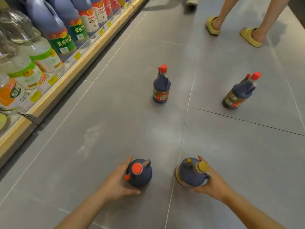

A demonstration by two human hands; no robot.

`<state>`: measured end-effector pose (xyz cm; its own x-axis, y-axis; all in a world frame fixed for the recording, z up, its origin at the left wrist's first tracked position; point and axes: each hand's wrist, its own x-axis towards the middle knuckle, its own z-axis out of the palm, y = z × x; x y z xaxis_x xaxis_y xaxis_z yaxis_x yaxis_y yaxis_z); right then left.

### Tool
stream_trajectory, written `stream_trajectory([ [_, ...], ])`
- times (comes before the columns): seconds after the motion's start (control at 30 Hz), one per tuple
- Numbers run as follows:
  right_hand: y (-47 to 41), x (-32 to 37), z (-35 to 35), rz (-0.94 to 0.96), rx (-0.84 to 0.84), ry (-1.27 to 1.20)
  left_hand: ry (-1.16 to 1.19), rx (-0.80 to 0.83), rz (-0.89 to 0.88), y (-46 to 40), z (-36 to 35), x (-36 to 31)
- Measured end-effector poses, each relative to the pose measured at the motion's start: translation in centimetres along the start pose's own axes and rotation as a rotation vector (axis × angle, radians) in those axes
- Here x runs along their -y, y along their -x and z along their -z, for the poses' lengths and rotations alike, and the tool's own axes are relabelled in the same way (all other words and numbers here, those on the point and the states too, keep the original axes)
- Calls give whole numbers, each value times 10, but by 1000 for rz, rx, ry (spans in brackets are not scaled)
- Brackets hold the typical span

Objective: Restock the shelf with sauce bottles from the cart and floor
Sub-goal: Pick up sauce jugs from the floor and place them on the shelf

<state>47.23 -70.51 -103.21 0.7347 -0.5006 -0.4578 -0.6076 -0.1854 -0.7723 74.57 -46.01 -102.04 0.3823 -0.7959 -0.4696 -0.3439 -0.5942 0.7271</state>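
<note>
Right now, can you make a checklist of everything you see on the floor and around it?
Surface: grey tiled floor, a shelf along the left.
Job's things: four sauce bottles standing on the floor: red-cap bottle, yellow-cap bottle, middle bottle, right bottle. No cart seen.
Clutter: nothing seen.
Hands: left hand cups the red-cap bottle; right hand cups the yellow-cap bottle.
Cables: nothing seen.
Surroundings: shelf stocked with dark and clear bottles; another person's feet in yellow slippers close by.
</note>
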Motion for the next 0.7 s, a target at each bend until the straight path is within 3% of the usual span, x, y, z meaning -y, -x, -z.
stream_trajectory([
  [0.2,0,3,-23,75,-178,-179,191,-71,-49,-8,-21,3],
  [0.47,4,22,-23,76,-261,-172,290,-181,-100,-7,-21,-9],
  [0.7,3,39,-8,45,-264,-139,379,-218,38,-3,-5,-10],
])
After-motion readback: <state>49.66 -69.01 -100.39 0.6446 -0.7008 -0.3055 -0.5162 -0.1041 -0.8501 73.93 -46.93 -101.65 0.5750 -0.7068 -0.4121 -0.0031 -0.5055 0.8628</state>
